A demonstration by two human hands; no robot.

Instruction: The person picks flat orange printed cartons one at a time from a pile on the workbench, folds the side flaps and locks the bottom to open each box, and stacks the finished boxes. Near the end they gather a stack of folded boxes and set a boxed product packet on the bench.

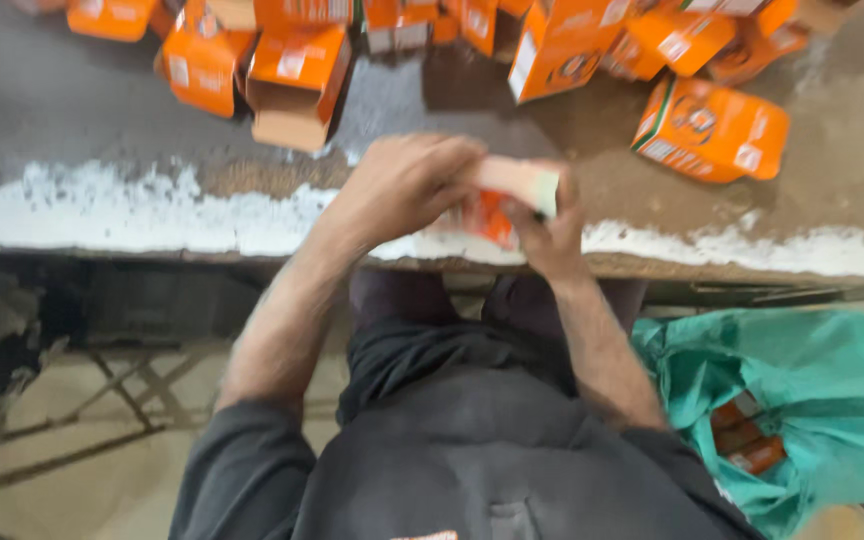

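Both hands grasp one small orange carton [512, 195] at the near edge of the surface [72, 110]: the left hand [402, 185] wraps its top, the right hand [552, 235] pinches its end. Motion blur hides the flaps, so closing them squarely likely needs a firm, steady grip from both hands.

- We see a dark grey work table [72, 100], worn, with a ragged white crust running along its near edge [102, 205].
- We see a brownish, dusty patch [592, 140] spreading over its middle and right part.
- Orange cartons [562, 40] lie jumbled along the far side, tipped at many angles.
- One open orange carton [297, 85] lies with its brown mouth toward us, near the left of the heap.
- Another orange carton [712, 130] lies apart on the right, flat and slanted.
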